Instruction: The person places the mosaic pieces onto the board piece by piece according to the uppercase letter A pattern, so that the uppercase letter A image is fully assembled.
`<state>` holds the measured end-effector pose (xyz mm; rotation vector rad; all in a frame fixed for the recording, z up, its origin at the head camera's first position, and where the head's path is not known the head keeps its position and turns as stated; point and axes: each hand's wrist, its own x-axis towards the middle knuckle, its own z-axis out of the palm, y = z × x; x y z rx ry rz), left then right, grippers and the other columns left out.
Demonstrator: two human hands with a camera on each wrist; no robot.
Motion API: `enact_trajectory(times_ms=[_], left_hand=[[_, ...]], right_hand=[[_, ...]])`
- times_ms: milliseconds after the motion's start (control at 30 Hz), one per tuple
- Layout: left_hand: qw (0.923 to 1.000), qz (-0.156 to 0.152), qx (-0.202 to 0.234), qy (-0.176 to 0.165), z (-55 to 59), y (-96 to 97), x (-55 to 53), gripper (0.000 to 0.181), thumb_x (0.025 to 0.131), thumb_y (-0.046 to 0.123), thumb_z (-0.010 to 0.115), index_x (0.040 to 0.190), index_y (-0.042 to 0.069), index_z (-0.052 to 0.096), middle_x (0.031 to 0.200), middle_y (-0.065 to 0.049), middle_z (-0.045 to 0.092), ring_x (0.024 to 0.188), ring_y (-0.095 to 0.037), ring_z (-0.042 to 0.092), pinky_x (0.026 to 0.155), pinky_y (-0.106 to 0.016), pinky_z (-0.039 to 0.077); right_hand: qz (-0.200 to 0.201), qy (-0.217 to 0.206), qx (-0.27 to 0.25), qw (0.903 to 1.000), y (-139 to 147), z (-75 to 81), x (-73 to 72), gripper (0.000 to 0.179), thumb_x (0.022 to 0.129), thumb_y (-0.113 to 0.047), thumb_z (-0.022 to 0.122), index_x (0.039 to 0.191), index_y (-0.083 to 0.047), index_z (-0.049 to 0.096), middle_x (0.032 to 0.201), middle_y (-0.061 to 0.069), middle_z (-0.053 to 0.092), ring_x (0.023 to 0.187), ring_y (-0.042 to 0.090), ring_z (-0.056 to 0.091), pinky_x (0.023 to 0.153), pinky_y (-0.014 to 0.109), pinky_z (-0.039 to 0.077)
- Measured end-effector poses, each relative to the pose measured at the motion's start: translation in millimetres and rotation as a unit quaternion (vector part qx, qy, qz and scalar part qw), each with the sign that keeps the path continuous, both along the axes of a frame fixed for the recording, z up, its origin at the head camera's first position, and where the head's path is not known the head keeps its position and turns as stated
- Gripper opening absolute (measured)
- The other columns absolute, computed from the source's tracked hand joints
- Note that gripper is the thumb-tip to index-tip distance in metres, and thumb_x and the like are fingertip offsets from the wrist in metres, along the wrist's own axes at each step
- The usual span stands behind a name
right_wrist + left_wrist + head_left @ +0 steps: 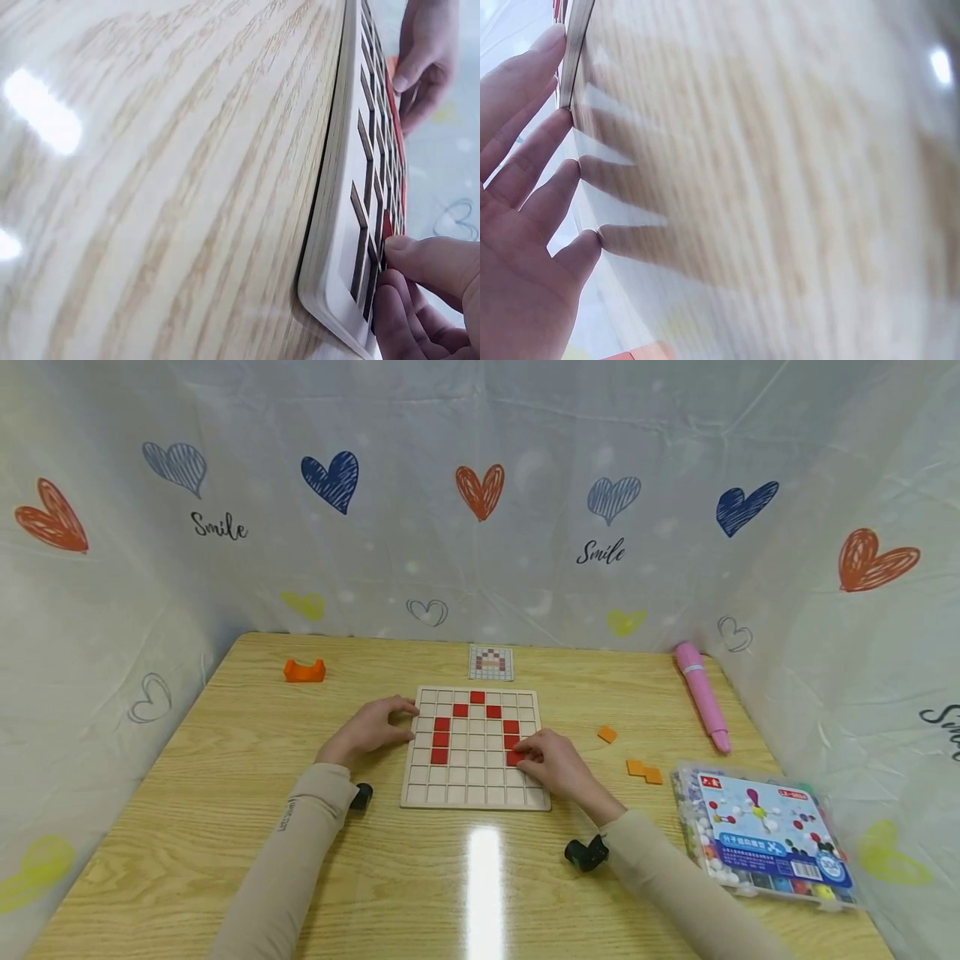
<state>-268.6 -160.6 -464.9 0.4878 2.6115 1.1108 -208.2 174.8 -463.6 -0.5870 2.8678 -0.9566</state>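
Note:
A pale wooden grid board (459,793) lies mid-table, with several red square tiles (441,732) set in its cells in two slanting columns that meet at a top tile (477,697). My right hand (555,764) is over the board's right side, pinching a red tile (388,225) between thumb and finger, low in the right column. That tile is partly covered by the fingertips. At the board's left edge, my left hand (372,724) touches the rim with thumb and fingertips. In the left wrist view its fingers (547,191) are spread, several tips down on the table.
Behind the board lies a small pattern card (491,663). Loose orange tiles (607,735) are to the right, near a clear boxed set (772,831) and a pink pen-shaped object (702,697). An orange bracket-shaped piece (304,672) stands at the back left. Printed curtains surround the table.

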Motion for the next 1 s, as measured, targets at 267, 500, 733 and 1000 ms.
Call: enact_trajectory(times_ms=[267, 500, 733, 1000], left_hand=[[1.0000, 0.002, -0.001, -0.001, 2.7, 1.2, 0.5, 0.039, 0.091, 0.013, 0.070, 0.128, 0.005, 0.061, 0.148, -0.015, 0.045, 0.144, -0.037, 0.026, 0.118, -0.052, 0.020], [1.0000, 0.001, -0.003, -0.001, 2.9, 0.8, 1.0, 0.040, 0.090, 0.012, 0.071, 0.128, 0.004, 0.062, 0.149, -0.015, 0.044, 0.145, -0.037, 0.024, 0.118, -0.052, 0.020], [1.0000, 0.002, -0.004, -0.002, 2.6, 0.6, 0.8, 0.040, 0.091, 0.013, 0.071, 0.129, 0.004, 0.061, 0.149, -0.015, 0.043, 0.144, -0.037, 0.025, 0.118, -0.053, 0.021], [0.9999, 0.008, -0.005, -0.007, 1.9, 0.7, 1.8, 0.040, 0.091, 0.013, 0.071, 0.129, 0.004, 0.061, 0.149, -0.016, 0.044, 0.144, -0.038, 0.025, 0.117, -0.053, 0.020]], right_hand=[[0.002, 0.007, 0.005, 1.0000, -2, -1.3, 0.6, 0.021, 0.087, -0.006, 0.071, 0.108, -0.005, 0.074, 0.093, 0.002, 0.066, 0.081, 0.011, 0.055, 0.072, 0.027, 0.050], [0.001, 0.018, -0.002, 0.9998, -3, -2.7, 2.2, 0.018, 0.086, -0.005, 0.072, 0.104, -0.004, 0.075, 0.091, 0.003, 0.065, 0.079, 0.013, 0.056, 0.070, 0.029, 0.050], [-0.011, 0.016, -0.020, 0.9996, -3, -4.0, 4.5, 0.018, 0.087, -0.007, 0.073, 0.105, -0.006, 0.075, 0.094, 0.003, 0.065, 0.081, 0.013, 0.058, 0.072, 0.029, 0.052], [-0.122, -0.039, -0.117, 0.9849, 10, -0.2, 10.8, 0.026, 0.091, -0.018, 0.071, 0.115, -0.008, 0.071, 0.108, 0.007, 0.065, 0.095, 0.021, 0.065, 0.082, 0.037, 0.056]])
